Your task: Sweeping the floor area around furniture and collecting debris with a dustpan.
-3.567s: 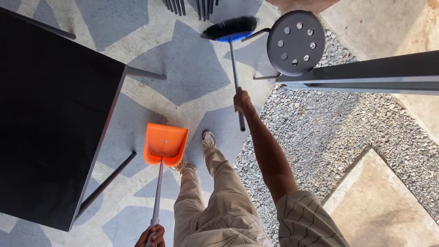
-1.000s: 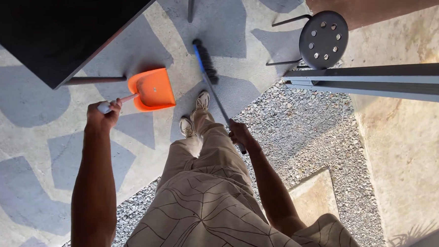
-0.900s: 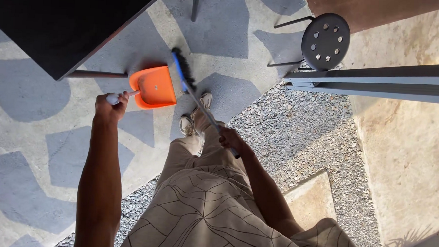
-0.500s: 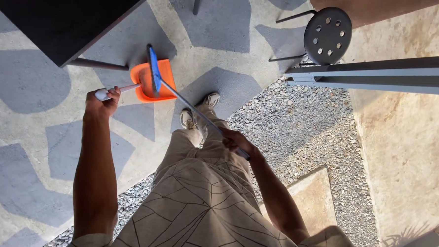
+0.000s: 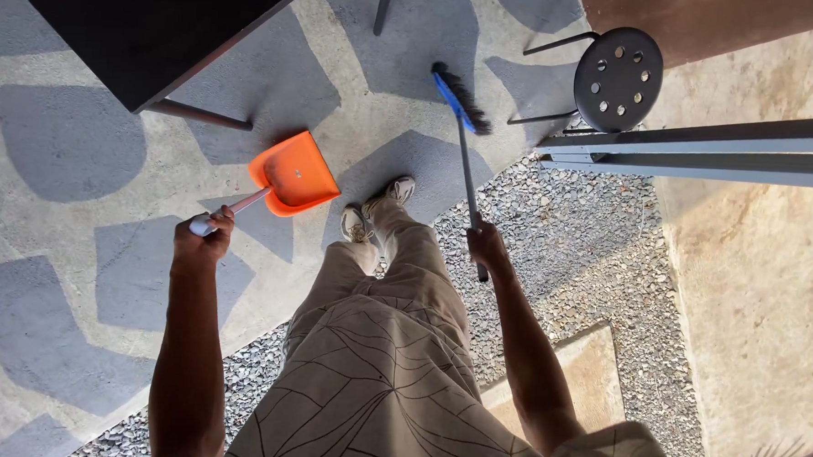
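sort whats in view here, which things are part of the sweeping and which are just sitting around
In use:
- orange dustpan, handle held in the left hand
- blue-headed broom, handle held in the right hand

Just standing about:
- black table
- round black perforated stool
- grey metal beam
- gravel strip

No packages, labels, signs or screens visible anywhere.

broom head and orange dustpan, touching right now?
Apart. The head view shows bare paved floor between the broom head and the orange dustpan. The right hand holds the broom handle; the left hand holds the dustpan's handle.
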